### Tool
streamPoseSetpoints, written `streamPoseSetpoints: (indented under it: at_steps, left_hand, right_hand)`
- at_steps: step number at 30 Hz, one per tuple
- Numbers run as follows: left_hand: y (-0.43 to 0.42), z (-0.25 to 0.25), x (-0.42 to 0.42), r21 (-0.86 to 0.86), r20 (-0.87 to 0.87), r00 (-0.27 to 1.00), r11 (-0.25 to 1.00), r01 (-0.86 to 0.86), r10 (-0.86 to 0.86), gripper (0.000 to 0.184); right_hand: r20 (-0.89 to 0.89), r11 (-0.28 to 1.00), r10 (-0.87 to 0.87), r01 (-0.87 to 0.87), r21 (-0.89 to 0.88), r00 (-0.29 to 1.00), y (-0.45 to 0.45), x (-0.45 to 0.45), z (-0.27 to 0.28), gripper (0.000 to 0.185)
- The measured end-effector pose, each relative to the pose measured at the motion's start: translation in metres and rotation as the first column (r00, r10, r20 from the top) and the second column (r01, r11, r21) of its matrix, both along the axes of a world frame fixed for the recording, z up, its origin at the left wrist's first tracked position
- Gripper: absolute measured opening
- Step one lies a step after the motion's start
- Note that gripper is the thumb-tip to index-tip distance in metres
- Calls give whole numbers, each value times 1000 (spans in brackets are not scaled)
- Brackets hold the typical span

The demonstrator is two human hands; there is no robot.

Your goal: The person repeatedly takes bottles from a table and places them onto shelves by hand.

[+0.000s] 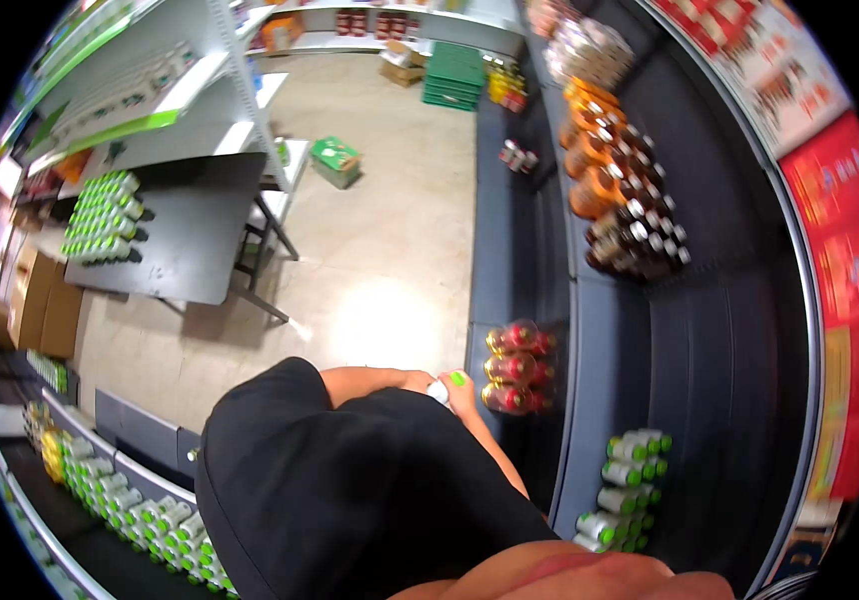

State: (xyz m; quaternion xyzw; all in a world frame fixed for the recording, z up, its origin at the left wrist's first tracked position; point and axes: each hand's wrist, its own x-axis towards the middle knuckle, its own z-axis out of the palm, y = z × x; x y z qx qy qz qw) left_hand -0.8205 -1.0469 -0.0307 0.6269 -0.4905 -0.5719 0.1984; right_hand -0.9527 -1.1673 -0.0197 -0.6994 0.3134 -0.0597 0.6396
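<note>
My left hand (416, 380) and my right hand (462, 398) meet in front of my black shirt. Between them is a white bottle (438, 392), and a bright green part like its cap shows at my right fingers. The hands are closed around it and hide most of it. To their right, red bottles with yellow tops (516, 369) stand on the dark lower shelf. White green-capped bottles (630, 473) form rows on the shelf at the lower right.
A dark folding table (190, 230) at the left bears green-capped bottles (103, 218). A green box (336, 162) and green crates (453, 76) rest on the floor. Orange and dark bottles (605, 190) line the right shelf. More green-capped bottles (135, 505) fill the lower-left shelf.
</note>
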Motion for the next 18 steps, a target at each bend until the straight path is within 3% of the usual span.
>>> streamPoseSetpoints:
  at_steps: [3, 4, 8, 13, 14, 16, 18]
  left_hand:
    - [20, -5, 55, 112, -23, 996, 990, -86, 89, 67]
    - [35, -10, 75, 156, -105, 985, 980, -123, 140, 71]
    - [78, 10, 143, 291, -169, 919, 909, -299, 357, 73]
    - [102, -39, 179, 199, -204, 821, 844, -498, 533, 75]
    - [106, -23, 184, 263, -238, 788, 818, -511, 568, 77]
    - [102, -14, 198, 330, -260, 786, 817, -474, 561, 77]
    - [98, -14, 206, 366, -288, 701, 751, -549, 653, 76]
  right_hand:
    - [-36, 977, 78, -69, 200, 996, -2, 64, -18, 18]
    - [-17, 963, 119, -111, 246, 993, 5, 87, -29, 19]
    - [-76, 912, 263, -222, 345, 962, 28, 184, -56, 18]
    - [-190, 865, 501, -494, 83, 844, 37, 268, -50, 26]
    - [-243, 818, 557, -575, -4, 794, 35, 280, -42, 27]
    - [-231, 819, 560, -573, 14, 795, 27, 293, -76, 29]
    - [-289, 830, 554, -491, 265, 781, 15, 309, -93, 29]
